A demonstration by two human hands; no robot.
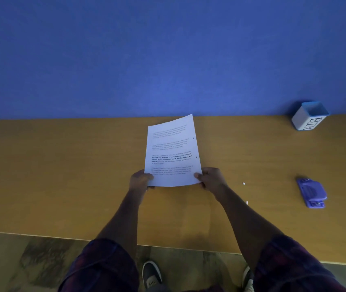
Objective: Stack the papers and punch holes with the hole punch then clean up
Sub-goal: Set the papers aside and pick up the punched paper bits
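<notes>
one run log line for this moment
papers: punched, held above table | left hand: grips near-left corner | right hand: grips near-right corner | hole punch: idle right

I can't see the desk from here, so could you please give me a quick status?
Left hand and right hand grip papers, two holes on right edge. Hole punch idle on table. Punched scraps uncleared.

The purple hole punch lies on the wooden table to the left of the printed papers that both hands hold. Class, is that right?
Not quite. In the head view the purple hole punch lies on the wooden table to the right of the printed papers, which the left hand and right hand hold.
</notes>
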